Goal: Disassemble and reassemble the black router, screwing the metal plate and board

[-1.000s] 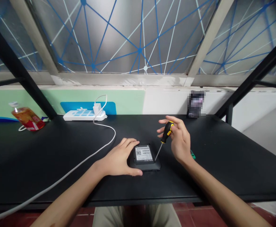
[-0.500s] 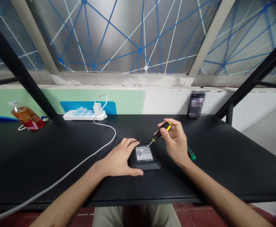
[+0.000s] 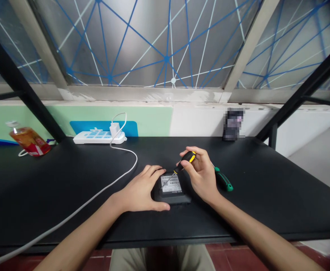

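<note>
A flat black device (image 3: 178,198) with a white printed label lies on the black table in front of me. My left hand (image 3: 142,190) is wrapped round its left side, thumb along the near edge and fingers at the far edge. In my right hand (image 3: 203,175) is a black and yellow screwdriver (image 3: 185,162), tilted so that its shaft points down to the left. Its tip is at the label's left edge, near the device's left side; whether it sits in a screw is too small to tell. A green and black handled tool (image 3: 223,180) lies just right of my right hand, partly hidden.
A white power strip (image 3: 97,137) with a plugged-in charger (image 3: 114,129) stands at the back. Its white cable (image 3: 108,184) runs across the table to the lower left. A drink bottle (image 3: 31,140) leans at the far left. A blurred-out dark object (image 3: 234,124) stands against the wall.
My right hand has moved left and down with the screwdriver, bringing its tip from the label to the label's left edge. More of the green-handled tool shows. My left hand stays in place.
</note>
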Motion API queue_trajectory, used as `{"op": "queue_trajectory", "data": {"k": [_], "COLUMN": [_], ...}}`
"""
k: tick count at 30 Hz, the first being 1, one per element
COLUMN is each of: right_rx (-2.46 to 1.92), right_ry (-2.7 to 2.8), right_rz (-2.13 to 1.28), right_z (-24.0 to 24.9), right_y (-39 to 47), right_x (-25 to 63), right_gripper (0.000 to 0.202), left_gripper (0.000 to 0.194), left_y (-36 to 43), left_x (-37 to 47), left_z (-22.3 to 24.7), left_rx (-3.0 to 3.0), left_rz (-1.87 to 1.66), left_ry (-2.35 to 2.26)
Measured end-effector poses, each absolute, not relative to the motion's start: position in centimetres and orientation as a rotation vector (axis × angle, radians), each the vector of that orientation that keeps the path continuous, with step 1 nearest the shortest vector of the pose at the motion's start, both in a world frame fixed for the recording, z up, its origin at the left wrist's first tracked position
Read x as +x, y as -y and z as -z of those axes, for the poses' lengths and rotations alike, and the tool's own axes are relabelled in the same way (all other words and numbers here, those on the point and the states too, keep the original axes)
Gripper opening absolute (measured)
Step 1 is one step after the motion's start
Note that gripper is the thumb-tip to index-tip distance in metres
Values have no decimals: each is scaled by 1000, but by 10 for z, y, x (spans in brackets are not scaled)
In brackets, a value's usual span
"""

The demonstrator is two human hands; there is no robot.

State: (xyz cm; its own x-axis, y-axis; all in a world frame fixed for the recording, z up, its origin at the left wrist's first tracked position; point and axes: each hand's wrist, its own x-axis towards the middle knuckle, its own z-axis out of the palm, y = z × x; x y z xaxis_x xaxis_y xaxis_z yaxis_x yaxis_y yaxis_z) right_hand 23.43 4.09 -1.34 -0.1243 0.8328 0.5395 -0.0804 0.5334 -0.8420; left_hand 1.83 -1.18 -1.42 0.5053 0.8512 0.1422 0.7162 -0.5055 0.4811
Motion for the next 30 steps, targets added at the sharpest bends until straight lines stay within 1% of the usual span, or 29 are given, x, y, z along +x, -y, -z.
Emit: {"op": "queue_trajectory", "data": {"k": [8,14,18,22,27,30], "right_rx": [-666,-666,-625,-681,-673,-656], "right_ry": [1499,1547,1555,1502,1491,1492], "right_rz": [-834,-935,-958,-876,-936,-967], "right_z": [11,10,11,12,9,7], "right_y": [-40,-36,-36,-36,-36,-35], "right_x": [234,237,238,236,236,238], "right_gripper": [29,36,32,27,34,32], "left_gripper": [92,94,95,94,92,93], "left_y": [11,10,10,11,11,11], "left_x": [17,16,16,17,18,17], "left_z": [14,17,18,17,16,16], "left_rx": [2389,2383,2385,2393,2383,2383], "left_rz": [-546,-553,-552,-548,-553,-545], "left_ry": [-1282,-1275,-1276,-1278,-1287,-1284]}}
